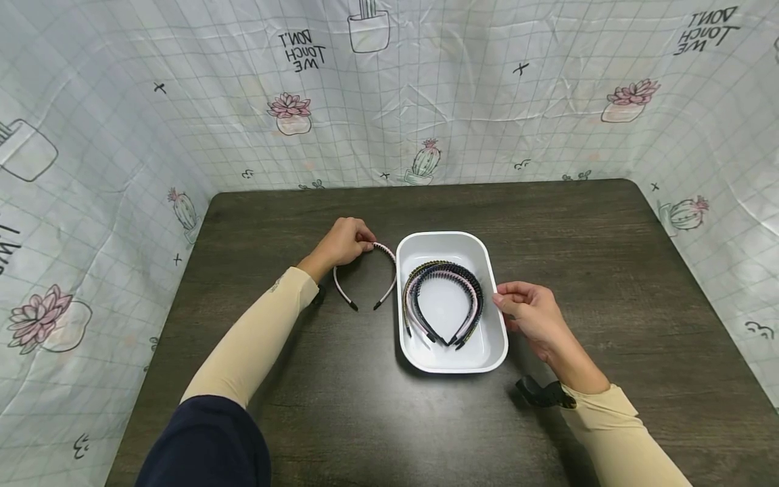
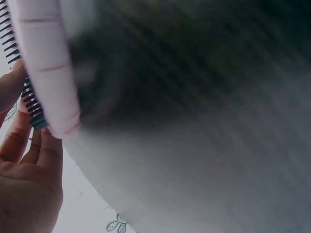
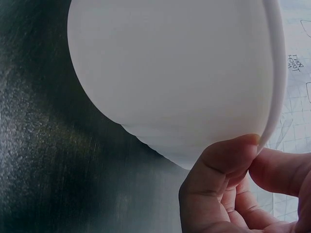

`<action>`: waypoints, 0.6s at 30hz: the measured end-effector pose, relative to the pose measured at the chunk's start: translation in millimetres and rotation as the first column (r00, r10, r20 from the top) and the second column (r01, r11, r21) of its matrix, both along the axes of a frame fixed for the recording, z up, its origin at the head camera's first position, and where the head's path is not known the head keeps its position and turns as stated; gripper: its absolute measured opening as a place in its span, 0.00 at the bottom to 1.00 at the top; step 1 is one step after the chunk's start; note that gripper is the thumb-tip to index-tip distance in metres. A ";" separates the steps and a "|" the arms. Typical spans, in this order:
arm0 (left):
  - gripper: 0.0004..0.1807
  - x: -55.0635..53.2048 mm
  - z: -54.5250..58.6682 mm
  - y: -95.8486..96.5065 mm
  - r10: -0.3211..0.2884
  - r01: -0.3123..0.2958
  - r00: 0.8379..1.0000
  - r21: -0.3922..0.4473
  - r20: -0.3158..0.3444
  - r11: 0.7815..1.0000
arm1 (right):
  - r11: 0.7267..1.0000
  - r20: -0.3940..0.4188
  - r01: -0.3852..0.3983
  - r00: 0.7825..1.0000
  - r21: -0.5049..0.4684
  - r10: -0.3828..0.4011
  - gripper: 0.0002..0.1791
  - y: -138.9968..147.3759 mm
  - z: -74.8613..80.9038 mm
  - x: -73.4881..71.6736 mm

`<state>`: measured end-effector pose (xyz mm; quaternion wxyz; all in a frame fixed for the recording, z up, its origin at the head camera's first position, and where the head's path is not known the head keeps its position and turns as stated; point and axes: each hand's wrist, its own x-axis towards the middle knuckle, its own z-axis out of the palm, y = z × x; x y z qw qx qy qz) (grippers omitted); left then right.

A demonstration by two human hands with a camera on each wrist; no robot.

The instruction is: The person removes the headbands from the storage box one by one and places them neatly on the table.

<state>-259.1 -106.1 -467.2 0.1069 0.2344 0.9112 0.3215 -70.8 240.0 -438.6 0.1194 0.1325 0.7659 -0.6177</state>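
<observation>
My left hand [image 1: 345,242] pinches a pink headband [image 1: 386,292] near the top of its arch, left of a white plastic tray [image 1: 444,362]. In the left wrist view the pink band [image 2: 48,63] fills the upper left, and dark comb teeth line its inner side between my fingers. Several more headbands [image 1: 475,297], black, pink and yellowish-black, lie nested together inside the tray. With thumb and fingers my right hand [image 1: 535,314] grips the tray's right rim. The right wrist view shows that hold on the edge of the tray wall [image 3: 184,73].
A dark wood-grain table [image 1: 341,419] lies under everything. Behind it and at both sides hangs a white curtain [image 1: 487,101] printed with cacti and potted plants. A black strap [image 1: 544,393] sits at my right wrist.
</observation>
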 end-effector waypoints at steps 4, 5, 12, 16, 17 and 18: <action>0.08 -0.1 -2.3 -0.5 -0.002 0.002 1.000 -0.004 -0.001 1.000 | 1.000 0.000 -0.001 1.000 0.004 0.001 0.20 -0.4 -0.2 0.2; 0.08 -0.1 -2.8 -0.8 -0.002 0.002 1.000 -0.007 -0.002 1.000 | 1.000 0.000 -0.001 1.000 0.005 0.001 0.20 -0.5 -0.2 0.3; 0.08 -0.4 -3.3 -1.7 -0.010 0.010 1.000 -0.010 -0.001 1.000 | 1.000 -0.002 -0.004 1.000 0.009 0.004 0.20 -0.5 -0.1 -0.5; 0.08 -0.4 -2.2 -1.2 -0.012 0.012 1.000 -0.013 0.004 1.000 | 1.000 -0.008 -0.004 1.000 -0.002 0.004 0.20 0.2 0.3 -0.8; 0.08 -0.5 -2.1 -1.0 -0.012 0.012 1.000 -0.015 0.006 1.000 | 1.000 -0.008 -0.003 1.000 -0.004 0.003 0.20 0.5 0.3 -0.7; 0.08 -0.5 -2.0 -0.8 -0.012 0.012 1.000 -0.018 0.010 1.000 | 1.000 -0.008 -0.003 1.000 -0.006 0.003 0.20 0.7 0.3 -0.5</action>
